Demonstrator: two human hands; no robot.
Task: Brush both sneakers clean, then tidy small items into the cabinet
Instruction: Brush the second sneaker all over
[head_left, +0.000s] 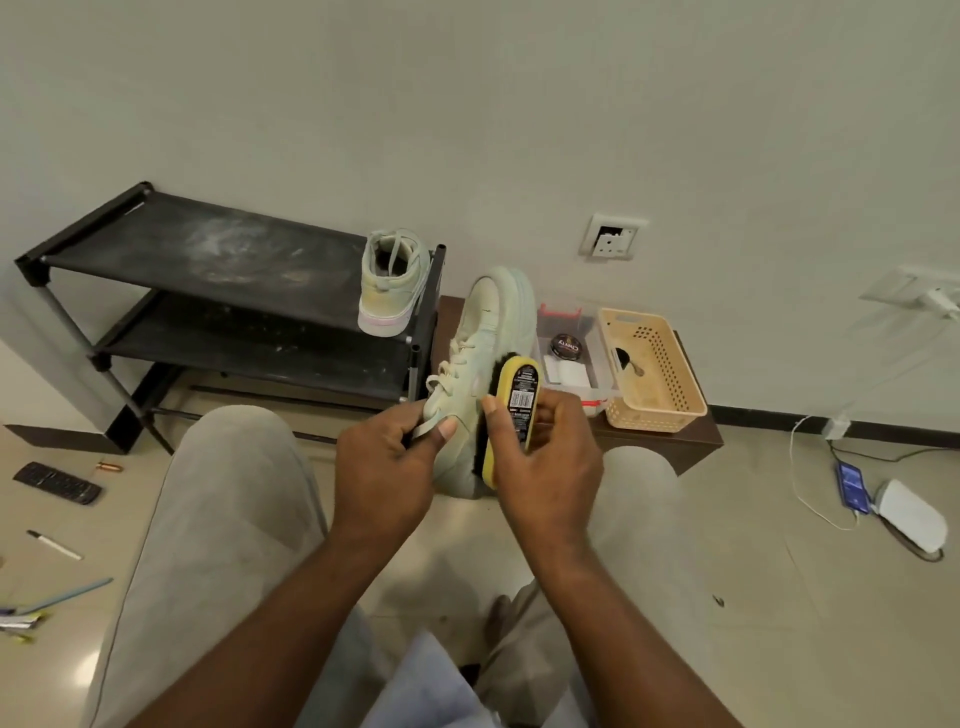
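A pale green sneaker (491, 332) is held up in front of me, toe pointing away. My left hand (387, 470) grips its heel end, thumb on the side. My right hand (543, 462) grips a yellow shoe brush (514, 410) with black bristles, pressed against the sneaker's side. The second pale green sneaker (392, 283) stands on the top shelf of a black shoe rack (208, 260), heel toward me.
A low brown bench (691, 441) holds a clear box (569, 358) with a polish tin, and a beige basket (654, 364). On the floor lie a remote (57, 483), a marker (54, 544), pens (67, 595) at left, and a phone (852, 486) with cable at right.
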